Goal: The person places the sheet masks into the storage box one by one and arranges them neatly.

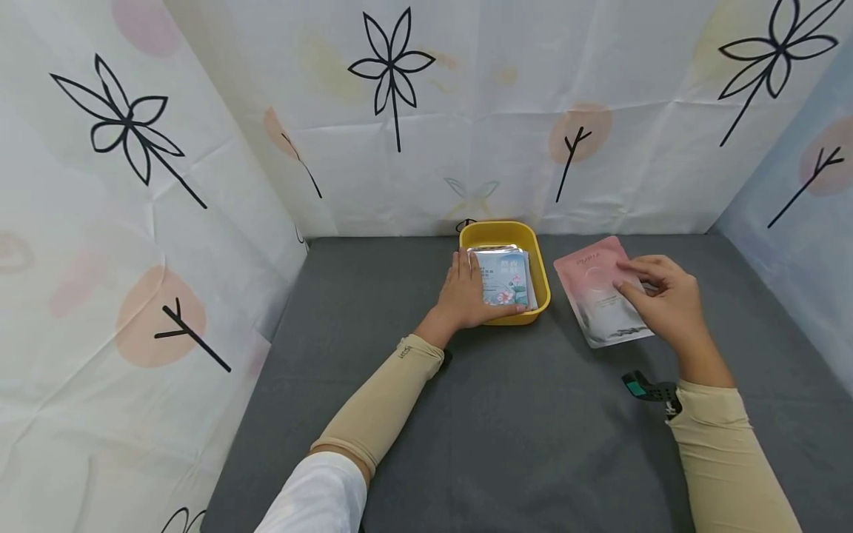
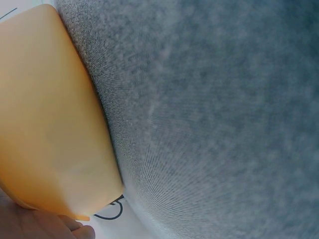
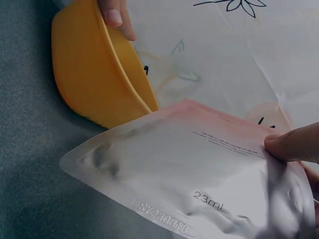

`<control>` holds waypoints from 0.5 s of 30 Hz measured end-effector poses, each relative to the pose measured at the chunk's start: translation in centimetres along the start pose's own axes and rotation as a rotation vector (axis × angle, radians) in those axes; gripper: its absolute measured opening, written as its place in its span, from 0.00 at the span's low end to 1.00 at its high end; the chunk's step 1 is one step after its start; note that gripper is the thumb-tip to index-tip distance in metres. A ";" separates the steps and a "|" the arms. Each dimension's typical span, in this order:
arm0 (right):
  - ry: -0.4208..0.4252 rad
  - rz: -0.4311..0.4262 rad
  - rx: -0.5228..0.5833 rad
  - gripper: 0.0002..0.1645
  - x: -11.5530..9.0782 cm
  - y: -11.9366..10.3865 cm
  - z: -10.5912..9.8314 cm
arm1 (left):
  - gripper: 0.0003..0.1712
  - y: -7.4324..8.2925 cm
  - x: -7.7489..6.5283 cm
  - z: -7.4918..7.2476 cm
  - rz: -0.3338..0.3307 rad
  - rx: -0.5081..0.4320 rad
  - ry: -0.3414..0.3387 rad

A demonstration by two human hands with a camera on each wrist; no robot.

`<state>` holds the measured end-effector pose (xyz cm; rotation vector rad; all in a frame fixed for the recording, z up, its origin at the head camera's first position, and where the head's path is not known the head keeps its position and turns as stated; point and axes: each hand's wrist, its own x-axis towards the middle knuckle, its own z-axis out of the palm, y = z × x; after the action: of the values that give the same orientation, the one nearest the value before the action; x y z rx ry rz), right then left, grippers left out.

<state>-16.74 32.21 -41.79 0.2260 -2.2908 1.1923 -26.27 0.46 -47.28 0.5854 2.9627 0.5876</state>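
In the head view, a yellow plastic basket (image 1: 541, 274) holds a small stack of flat packets, with a light-blue flowered sachet (image 1: 496, 275) on top. My left hand (image 1: 463, 292) rests across the basket's left side, its fingers extended over the stack and its thumb along the front edge. To the right, my right hand (image 1: 663, 292) pinches a pink-and-silver sheet mask packet (image 1: 593, 296) by its right edge. The right wrist view shows "23ml" printed on this sheet mask packet (image 3: 174, 164), with the thumb pressed on its face. The packet is tilted beside the basket.
A dark grey cloth (image 1: 520, 429) covers the table. Patterned white curtains (image 1: 466, 133) stand along its back and sides. Behind the basket a thin black cord (image 1: 464, 223) shows. Each forearm wears a beige sleeve, and a black wrist device (image 1: 649, 389) sits below the right hand.
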 end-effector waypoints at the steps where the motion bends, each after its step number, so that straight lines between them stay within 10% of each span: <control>1: 0.008 0.004 0.004 0.18 0.1 0.0 0.1 | 0.84 0.0 0.0 0.0 0.000 -0.001 0.001; 15: 0.058 0.126 0.128 0.21 2.1 -0.2 2.9 | 0.84 0.0 -0.1 0.0 0.000 0.005 0.006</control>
<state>-19.54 29.97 -41.83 0.0940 -2.2088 1.3922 -26.23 0.43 -47.27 0.5846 2.9702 0.5827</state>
